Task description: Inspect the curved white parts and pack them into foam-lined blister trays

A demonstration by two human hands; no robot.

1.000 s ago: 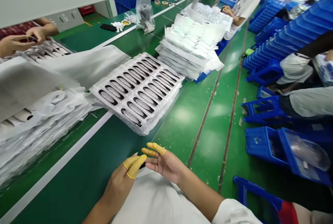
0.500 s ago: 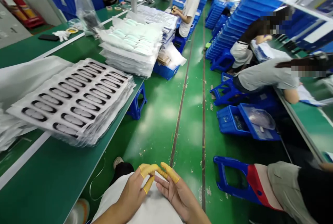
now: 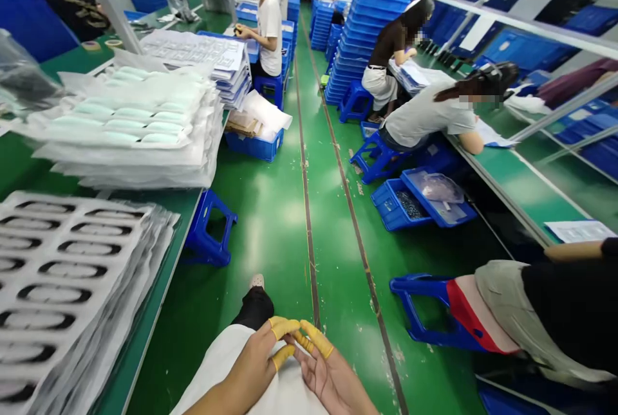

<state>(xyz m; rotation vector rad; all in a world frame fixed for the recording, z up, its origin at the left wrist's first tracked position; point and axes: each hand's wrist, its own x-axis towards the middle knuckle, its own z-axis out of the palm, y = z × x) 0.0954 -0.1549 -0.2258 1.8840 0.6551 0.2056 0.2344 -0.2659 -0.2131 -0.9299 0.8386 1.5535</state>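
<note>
Both hands meet low in front of my white top, with yellow finger cots on thumbs and index fingers. My left hand (image 3: 255, 360) stretches its index finger towards the right hand, with its thumb apart below. My right hand (image 3: 328, 370) brings its thumb and index finger together at the left index fingertip, closed on the finger cot there. The right hand's other fingers curl loosely. Nothing else shows in either hand, though the fingers overlap. Left of the hands, a bench carries a stack of sheets with black-and-white oval pieces (image 3: 67, 293).
A stack of sheets with pale green pieces (image 3: 130, 119) stands further along the green bench (image 3: 159, 293). Blue stools (image 3: 212, 228) and a blue bin of papers (image 3: 255, 145) edge the aisle. Seated people work on the right, near tall stacked blue crates (image 3: 362, 35).
My view has swung right and forward along the aisle, so the stacks on the left sit lower and nearer. The hands stay together, their fingers a little closer.
</note>
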